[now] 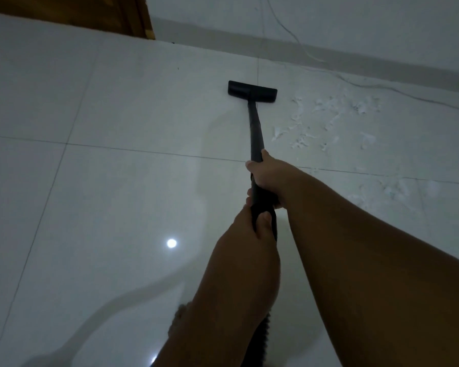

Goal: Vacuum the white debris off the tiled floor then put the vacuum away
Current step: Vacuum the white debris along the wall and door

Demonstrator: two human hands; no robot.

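A black vacuum wand (255, 128) runs from my hands down to its flat floor head (252, 90), which rests on the glossy white tiled floor (117, 181). My right hand (266, 176) grips the wand higher up the tube. Closer to me, my left hand (252, 226) is closed around the handle. White debris (329, 120) lies scattered in torn scraps to the right of the floor head, apart from it. More scraps (395, 189) lie nearer, at the right. A ribbed black hose (263, 332) shows under my left forearm.
A white wall with a grey skirting (329, 54) runs along the far side. A thin cable (382, 88) hangs down the wall and trails over the floor behind the debris. A wooden door frame (141, 17) stands at the top left.
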